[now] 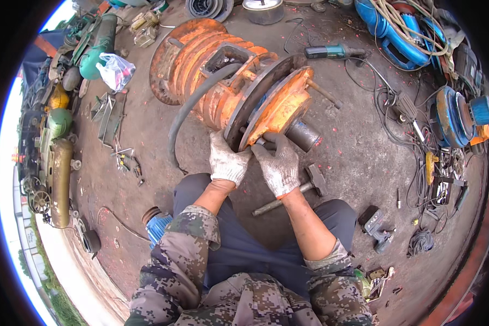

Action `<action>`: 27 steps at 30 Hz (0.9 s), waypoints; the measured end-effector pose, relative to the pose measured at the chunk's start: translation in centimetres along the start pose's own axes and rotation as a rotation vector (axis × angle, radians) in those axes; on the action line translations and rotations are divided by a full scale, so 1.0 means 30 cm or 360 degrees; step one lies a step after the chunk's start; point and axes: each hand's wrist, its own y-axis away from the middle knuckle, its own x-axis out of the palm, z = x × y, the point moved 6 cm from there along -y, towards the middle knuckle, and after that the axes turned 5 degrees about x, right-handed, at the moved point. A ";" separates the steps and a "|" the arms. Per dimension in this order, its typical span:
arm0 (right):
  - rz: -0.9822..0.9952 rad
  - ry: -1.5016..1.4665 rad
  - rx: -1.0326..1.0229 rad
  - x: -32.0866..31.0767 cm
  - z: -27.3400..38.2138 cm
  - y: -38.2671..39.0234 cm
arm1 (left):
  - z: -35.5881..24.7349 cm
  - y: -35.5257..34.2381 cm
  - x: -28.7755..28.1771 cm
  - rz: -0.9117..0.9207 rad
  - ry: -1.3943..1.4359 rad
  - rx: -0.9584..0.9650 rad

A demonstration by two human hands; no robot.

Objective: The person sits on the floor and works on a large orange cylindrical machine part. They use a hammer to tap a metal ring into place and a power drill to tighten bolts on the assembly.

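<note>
Crowding the machine's [223, 100] near side, left hand [228, 158] and right hand [280, 165] sit close together, grips hidden; even pressure should help.

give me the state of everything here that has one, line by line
Left hand, gloved, at the dark flange's rim
Right hand, gloved, at the orange end cover's rim, grip unclear
Orange machine, resting on the floor, paint worn
Grey hose, bent, lying across the machine
Hammer, lying on the floor
Green power tool, lying on the floor
Plastic bag, crumpled
</note>
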 end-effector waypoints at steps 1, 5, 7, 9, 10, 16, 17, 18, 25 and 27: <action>-0.0073 0.0000 0.0032 0.022 -0.002 -0.003 | 0.014 0.002 -0.004 -0.0003 -0.0047 0.0078; -0.0288 0.0588 -0.0223 0.051 -0.018 0.004 | 0.012 0.003 -0.019 0.0018 -0.0241 0.0338; -0.0179 0.0334 0.0025 0.052 -0.047 -0.020 | -0.025 0.000 -0.028 0.0021 -0.0357 0.0475; 0.0061 -0.0411 0.0714 0.086 -0.084 -0.013 | -0.035 -0.007 -0.040 -0.0005 -0.0354 0.0571; 0.0036 -0.0338 0.0806 0.088 -0.072 -0.012 | -0.041 -0.013 -0.046 -0.0011 -0.0354 0.0629; -0.0083 -0.0283 0.0191 0.051 -0.055 0.026 | -0.020 -0.015 -0.051 0.0008 -0.0319 0.0682; -0.0088 -0.0305 0.0167 0.054 -0.066 0.019 | -0.021 -0.014 -0.050 0.0014 -0.0290 0.0681; -0.0092 -0.0327 0.0143 0.054 -0.071 0.012 | -0.020 -0.012 -0.049 0.0009 -0.0298 0.0630; 0.0021 -0.0102 0.0329 0.060 -0.073 -0.009 | -0.037 -0.022 -0.053 0.0019 -0.0331 0.0476; -0.0024 -0.0062 0.0255 0.054 -0.059 -0.001 | -0.037 -0.021 -0.056 0.0024 -0.0332 0.0479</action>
